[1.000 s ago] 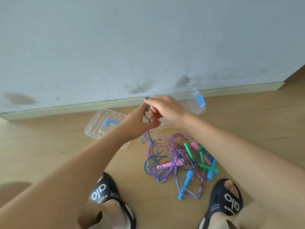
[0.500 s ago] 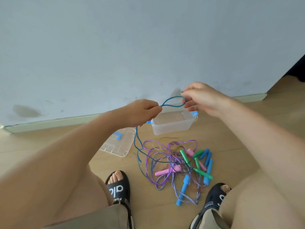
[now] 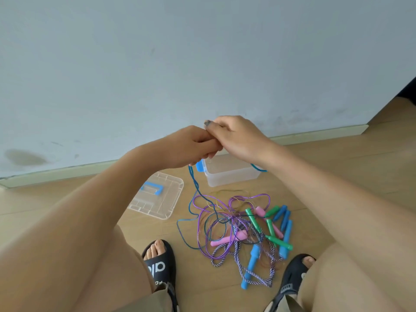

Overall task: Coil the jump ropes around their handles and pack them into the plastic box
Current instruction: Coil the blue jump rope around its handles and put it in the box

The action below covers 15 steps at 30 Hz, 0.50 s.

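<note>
Hands now together, apart half second ago: left hand [image 3: 191, 147] and right hand [image 3: 236, 137] both grip blue rope [image 3: 194, 183] above plastic box [image 3: 231, 175].

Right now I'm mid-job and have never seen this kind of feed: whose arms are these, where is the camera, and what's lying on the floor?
There is no machine: a person wears one camera on the head, looking down at their own bare arms. The left hand and right hand meet above the clear plastic box, both gripping a thin blue rope that trails down to the floor. Beside the box lies its lid. Nearer the person's sandalled feet sits a tangled pile of jump ropes with pink, green and blue handles, none coiled yet. I see nothing packed in the box.
</note>
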Motion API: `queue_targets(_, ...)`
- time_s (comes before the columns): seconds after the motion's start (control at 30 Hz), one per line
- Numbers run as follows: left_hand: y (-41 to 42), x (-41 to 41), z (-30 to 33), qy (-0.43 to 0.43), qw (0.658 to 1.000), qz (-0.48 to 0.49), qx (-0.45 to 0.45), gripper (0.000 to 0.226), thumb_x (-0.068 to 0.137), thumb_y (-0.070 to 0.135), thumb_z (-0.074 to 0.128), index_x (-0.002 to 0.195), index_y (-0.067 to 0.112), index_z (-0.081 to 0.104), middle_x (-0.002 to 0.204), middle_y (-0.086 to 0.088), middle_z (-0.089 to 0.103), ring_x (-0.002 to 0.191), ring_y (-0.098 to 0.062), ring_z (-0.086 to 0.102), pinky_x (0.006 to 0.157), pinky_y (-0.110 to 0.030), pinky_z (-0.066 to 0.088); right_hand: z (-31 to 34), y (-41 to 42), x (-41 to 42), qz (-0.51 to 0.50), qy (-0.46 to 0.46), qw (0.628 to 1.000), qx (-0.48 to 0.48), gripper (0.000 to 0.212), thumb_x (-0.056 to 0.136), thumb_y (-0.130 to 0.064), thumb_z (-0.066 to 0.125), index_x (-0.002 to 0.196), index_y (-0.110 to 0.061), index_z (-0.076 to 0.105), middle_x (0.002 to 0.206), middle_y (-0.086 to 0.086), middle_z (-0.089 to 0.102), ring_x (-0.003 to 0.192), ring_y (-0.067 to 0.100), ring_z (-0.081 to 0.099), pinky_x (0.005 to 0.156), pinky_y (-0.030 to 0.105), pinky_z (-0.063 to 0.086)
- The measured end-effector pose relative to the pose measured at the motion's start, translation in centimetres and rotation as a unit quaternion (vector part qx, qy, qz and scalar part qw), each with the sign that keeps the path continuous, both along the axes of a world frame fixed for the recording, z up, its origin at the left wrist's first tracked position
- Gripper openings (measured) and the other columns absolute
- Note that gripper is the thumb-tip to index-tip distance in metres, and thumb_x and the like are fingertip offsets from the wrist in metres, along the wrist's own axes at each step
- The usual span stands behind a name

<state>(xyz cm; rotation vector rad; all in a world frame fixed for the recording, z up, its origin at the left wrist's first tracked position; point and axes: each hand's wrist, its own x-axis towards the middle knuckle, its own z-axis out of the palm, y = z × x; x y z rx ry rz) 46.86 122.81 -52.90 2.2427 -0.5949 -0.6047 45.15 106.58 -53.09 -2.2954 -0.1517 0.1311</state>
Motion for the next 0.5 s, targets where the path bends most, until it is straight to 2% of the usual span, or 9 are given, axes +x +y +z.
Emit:
queue_targets(0.1,1.2,1.1,-0.1,0.012,1.000,0.023,0.012,0.046,0.098,0.046,0.047,0.062,0.017,0.049,0.055,0.007,0.039,0.055,-0.018,0.039,0.064,-0.035,0.045,-0.2,-3.0,1.1,-0.041,-0.076,0.993,-0.075,0.030,0.093,-0.038,0.058,0.079,-0.013,0.068,0.069,0.001,0.067,0.062,0.016,0.054,0.061,0.030,0.041)
queue_targets(0.17,2.4,1.8,-0.2,0.022,0.999,0.045,0.010,0.049,0.099,0.047,0.047,0.062,0.016,0.046,0.054,0.008,0.035,0.055,-0.018,0.036,0.062,-0.033,0.044,-0.2,-6.1,2.0,-0.099,-0.091,0.983,-0.123,0.019,0.091,-0.030,0.061,0.083,-0.016,0.071,0.078,-0.003,0.070,0.072,0.017,0.060,0.066,0.028,0.046)
queue_targets(0.27,3.4,2.4,-0.3,0.018,0.996,0.078,0.024,0.048,0.099,0.046,0.047,0.061,0.016,0.043,0.055,0.007,0.034,0.054,-0.016,0.033,0.060,-0.030,0.041,-1.3,-9.9,3.3,-0.163,-0.032,0.951,-0.260,0.019,0.091,-0.024,0.055,0.087,-0.012,0.069,0.090,0.006,0.071,0.084,0.028,0.062,0.072,0.033,0.050)
queue_targets(0.33,3.1,2.5,-0.4,0.012,0.996,0.086,0.017,0.047,0.099,0.043,0.048,0.061,0.017,0.042,0.056,0.007,0.033,0.052,-0.015,0.031,0.058,-0.027,0.037,-2.0,-9.9,3.7,-0.135,0.039,0.944,-0.300,0.029,0.096,-0.027,0.047,0.090,-0.005,0.065,0.093,0.015,0.070,0.083,0.031,0.059,0.071,0.034,0.046)
queue_targets(0.37,2.7,2.4,-0.4,0.011,0.996,0.087,0.007,0.047,0.099,0.043,0.048,0.061,0.017,0.042,0.056,0.008,0.033,0.053,-0.015,0.031,0.057,-0.028,0.036,-2.2,-8.9,3.7,-0.103,0.059,0.955,-0.272,0.033,0.099,-0.031,0.042,0.094,-0.005,0.062,0.097,0.015,0.069,0.087,0.031,0.058,0.075,0.035,0.046)
queue_targets(0.4,2.1,2.3,-0.4,0.010,0.997,0.081,-0.001,0.046,0.099,0.043,0.048,0.062,0.017,0.043,0.057,0.007,0.034,0.055,-0.016,0.031,0.058,-0.029,0.035,-2.0,-7.6,3.5,-0.073,0.072,0.974,-0.200,0.037,0.102,-0.035,0.038,0.101,-0.007,0.062,0.102,0.012,0.069,0.095,0.030,0.059,0.083,0.037,0.046)
queue_targets(0.43,1.5,2.2,-0.4,0.008,0.997,0.071,-0.005,0.045,0.097,0.046,0.048,0.062,0.017,0.045,0.059,0.005,0.035,0.058,-0.018,0.031,0.060,-0.032,0.035,-1.6,-6.0,3.2,-0.048,0.092,0.991,-0.088,0.038,0.103,-0.038,0.036,0.109,-0.010,0.061,0.108,0.008,0.069,0.103,0.027,0.061,0.091,0.038,0.046)
queue_targets(0.47,0.8,2.0,-0.3,0.005,0.998,0.058,-0.004,0.046,0.096,0.049,0.048,0.064,0.016,0.048,0.061,0.004,0.038,0.060,-0.019,0.033,0.061,-0.033,0.035,-0.9,-4.1,2.6,-0.025,0.120,0.992,0.040,0.039,0.104,-0.039,0.035,0.115,-0.012,0.061,0.110,0.007,0.071,0.106,0.024,0.064,0.096,0.036,0.047)
queue_targets(0.5,0.2,1.8,-0.2,-0.001,0.999,0.045,-0.002,0.047,0.096,0.050,0.048,0.065,0.015,0.053,0.061,0.004,0.042,0.061,-0.019,0.035,0.062,-0.033,0.036,-0.4,-2.6,2.1,-0.003,0.142,0.979,0.146,0.040,0.105,-0.038,0.034,0.117,-0.011,0.061,0.105,0.010,0.073,0.101,0.024,0.067,0.096,0.034,0.049)
